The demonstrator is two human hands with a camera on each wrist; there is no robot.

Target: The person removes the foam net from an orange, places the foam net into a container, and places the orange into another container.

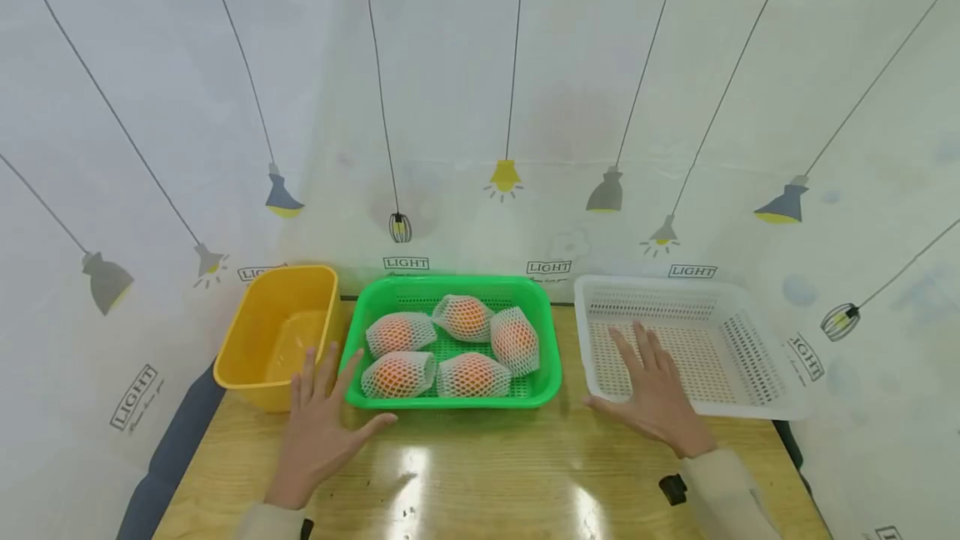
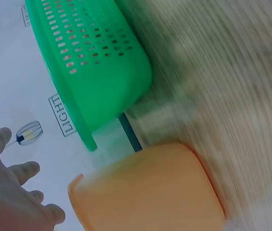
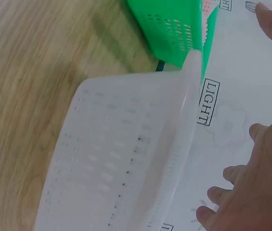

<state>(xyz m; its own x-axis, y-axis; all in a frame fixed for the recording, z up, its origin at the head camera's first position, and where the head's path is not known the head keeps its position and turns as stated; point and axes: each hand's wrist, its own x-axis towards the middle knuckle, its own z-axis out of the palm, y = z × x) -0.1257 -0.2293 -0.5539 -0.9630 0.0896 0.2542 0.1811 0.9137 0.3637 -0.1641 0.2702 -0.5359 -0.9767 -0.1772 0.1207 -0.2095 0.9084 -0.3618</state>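
In the head view my left hand (image 1: pixel 318 432) is spread with nothing in it, between the yellow bin (image 1: pixel 277 394) and the green basket (image 1: pixel 450 403). Several round orange-red fruits (image 1: pixel 471 375) in white foam netting lie inside the green basket. My right hand (image 1: pixel 656 398) is also spread and holds nothing; it overlaps the near left part of the white basket (image 1: pixel 720 357). From the left wrist view, fingers (image 2: pixel 25 171) show beside the yellow bin (image 2: pixel 150 192). Fingers (image 3: pixel 234 173) of my right hand appear beyond the white basket's rim in the right wrist view.
All three containers stand in a row at the back of the wooden table (image 1: pixel 480 473). Behind them hangs a pale curtain (image 1: pixel 465 107) printed with lamps. A dark blue edge (image 1: pixel 180 432) runs along the table's left side.
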